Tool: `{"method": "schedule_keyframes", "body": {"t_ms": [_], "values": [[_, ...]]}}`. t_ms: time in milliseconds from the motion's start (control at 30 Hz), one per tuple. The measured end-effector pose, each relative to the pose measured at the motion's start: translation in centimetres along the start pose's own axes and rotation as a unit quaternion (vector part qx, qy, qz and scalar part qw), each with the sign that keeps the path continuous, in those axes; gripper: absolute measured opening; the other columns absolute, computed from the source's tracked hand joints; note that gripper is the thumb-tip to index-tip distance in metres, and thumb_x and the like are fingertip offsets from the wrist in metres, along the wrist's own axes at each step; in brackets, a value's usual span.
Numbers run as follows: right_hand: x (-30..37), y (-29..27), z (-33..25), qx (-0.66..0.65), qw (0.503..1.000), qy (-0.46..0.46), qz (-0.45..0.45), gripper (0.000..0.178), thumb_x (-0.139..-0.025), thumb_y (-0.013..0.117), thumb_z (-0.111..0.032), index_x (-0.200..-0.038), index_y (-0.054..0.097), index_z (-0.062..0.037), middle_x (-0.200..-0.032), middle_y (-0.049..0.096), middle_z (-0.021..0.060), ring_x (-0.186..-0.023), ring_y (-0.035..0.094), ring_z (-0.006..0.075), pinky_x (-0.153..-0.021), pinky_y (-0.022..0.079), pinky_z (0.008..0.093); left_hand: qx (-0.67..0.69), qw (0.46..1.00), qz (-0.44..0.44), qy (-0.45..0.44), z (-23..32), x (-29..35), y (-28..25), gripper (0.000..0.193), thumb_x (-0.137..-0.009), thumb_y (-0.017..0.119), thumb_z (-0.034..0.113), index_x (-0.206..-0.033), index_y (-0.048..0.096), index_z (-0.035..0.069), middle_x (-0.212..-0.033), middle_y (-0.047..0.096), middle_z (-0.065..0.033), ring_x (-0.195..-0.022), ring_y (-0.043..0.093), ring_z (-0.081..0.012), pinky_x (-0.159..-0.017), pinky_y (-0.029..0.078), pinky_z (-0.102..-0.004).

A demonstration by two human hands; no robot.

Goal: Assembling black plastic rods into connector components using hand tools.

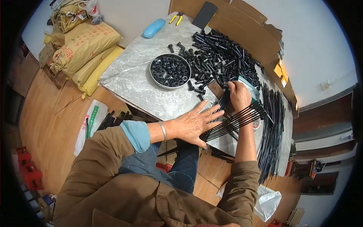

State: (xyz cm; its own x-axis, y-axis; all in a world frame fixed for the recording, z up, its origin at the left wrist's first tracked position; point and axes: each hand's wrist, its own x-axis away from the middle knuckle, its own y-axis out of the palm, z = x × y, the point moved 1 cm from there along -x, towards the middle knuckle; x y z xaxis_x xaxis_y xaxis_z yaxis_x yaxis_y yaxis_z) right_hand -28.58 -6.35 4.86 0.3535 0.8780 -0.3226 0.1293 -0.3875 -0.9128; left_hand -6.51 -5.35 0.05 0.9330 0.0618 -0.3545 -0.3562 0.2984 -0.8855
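Note:
My left hand (194, 124) is open, its fingers spread over the near edge of the table, palm down. Beneath and beside its fingertips runs a fan of long thin black rods (234, 122), slanting up to the right across my right wrist. My right hand (239, 96) is closed, thumb uppermost, beside a dark bundle of thin strands. Whatever its fingers grip is hidden by the hand. A large heap of black bolts (223, 53) lies just beyond it. Left of the heap stands a round metal bowl (152, 75) full of small black nuts.
More long black rods (273, 132) lie along the table's right side. A blue case (154, 28), yellow-handled pliers (176, 18) and a dark flat slab (205, 15) sit at the back. Cardboard (242, 28) walls the far right edge. Stacked yellow sacks (89, 47) stand left.

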Motion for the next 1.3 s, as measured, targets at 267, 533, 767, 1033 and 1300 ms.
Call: {"method": "schedule_keyframes", "body": {"t_ms": [267,533,767,1033,1300], "values": [[-0.2,-3.4,-1.1,0.086,0.991,0.103,0.018,0.039,-0.093,0.046,-0.042,-0.097,0.066,-0.0086,-0.083,0.066,0.0183,-0.082,0.064,0.0351,-0.072,0.049,0.0417,-0.017,1.000,0.008,0.016,-0.3,0.2,-0.3,0.087,-0.074,0.060,0.062,-0.139,0.039,0.008,-0.153,0.015,-0.0157,-0.143,0.008,-0.0327,-0.111,0.009,-0.0607],[0.2,-4.7,3.1,0.091,0.981,0.159,0.063,0.028,-0.087,0.058,-0.034,-0.103,0.068,-0.0126,-0.092,0.068,0.0119,-0.086,0.065,0.0309,-0.075,0.050,0.0388,0.073,0.997,0.019,0.024,-1.0,0.2,0.7,0.087,-0.070,0.069,0.053,-0.134,0.042,0.000,-0.151,0.018,-0.0196,-0.142,0.011,-0.0344,-0.112,0.013,-0.0565],[-4.1,-2.0,8.6,0.087,0.991,0.101,-0.011,0.021,-0.077,0.064,-0.027,-0.091,0.071,-0.0129,-0.088,0.068,0.0128,-0.085,0.065,0.0302,-0.073,0.050,0.0394,0.049,0.998,0.023,0.020,-0.4,-0.1,-0.1,0.092,-0.067,0.072,0.053,-0.135,0.040,-0.001,-0.150,0.018,-0.0216,-0.140,0.010,-0.0409,-0.113,0.015,-0.0523],[-4.1,-2.9,8.9,0.121,0.988,0.095,-0.033,0.016,-0.074,0.064,-0.023,-0.081,0.071,-0.0108,-0.083,0.068,0.0125,-0.081,0.065,0.0303,-0.071,0.050,0.0392,0.069,0.998,-0.002,0.013,-0.2,-0.7,-0.6,0.092,-0.068,0.071,0.053,-0.136,0.038,-0.001,-0.150,0.018,-0.0209,-0.139,0.014,-0.0418,-0.112,0.019,-0.0506],[2.5,-2.7,5.9,-0.120,0.990,-0.066,-0.014,0.015,-0.079,0.064,-0.011,-0.094,0.066,-0.0068,-0.081,0.065,0.0134,-0.077,0.063,0.0318,-0.069,0.049,0.0378,0.076,0.996,-0.049,0.004,0.7,-0.2,-1.5,0.089,-0.070,0.072,0.049,-0.134,0.040,-0.003,-0.149,0.024,-0.0190,-0.139,0.017,-0.0408,-0.112,0.022,-0.0486]]}}
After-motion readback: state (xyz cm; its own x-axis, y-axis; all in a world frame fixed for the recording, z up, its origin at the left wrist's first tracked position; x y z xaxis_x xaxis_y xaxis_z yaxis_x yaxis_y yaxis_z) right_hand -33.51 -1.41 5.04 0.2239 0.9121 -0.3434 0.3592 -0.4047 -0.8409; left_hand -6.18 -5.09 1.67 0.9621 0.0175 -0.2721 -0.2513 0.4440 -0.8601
